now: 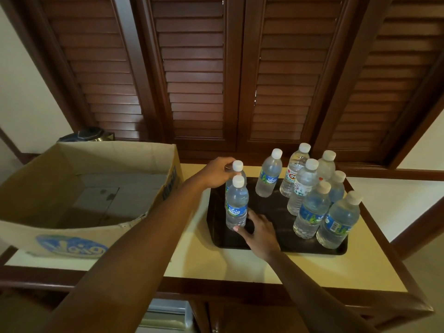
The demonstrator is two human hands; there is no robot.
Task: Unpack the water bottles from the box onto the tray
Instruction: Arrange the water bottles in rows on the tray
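A dark tray (pixel 271 239) lies on a cream-topped counter. Several clear water bottles with white caps stand upright on its right half (pixel 312 207), and one more stands at the back centre (pixel 268 176). At the tray's left edge two bottles stand one behind the other. My left hand (pixel 217 171) grips the neck of the rear bottle (pixel 237 167). My right hand (pixel 258 233) wraps the base of the front bottle (pixel 236 205), thumb in front. The open cardboard box (pixel 101 164) sits to the left; its inside shows only a white floor.
Brown louvred doors (pixel 197 80) rise directly behind the counter. A dark wooden rim (pixel 408 272) frames the counter's front and right sides. A dark metallic pot (pixel 92 135) peeks out behind the box. The tray's front centre (pixel 283 227) is bare.
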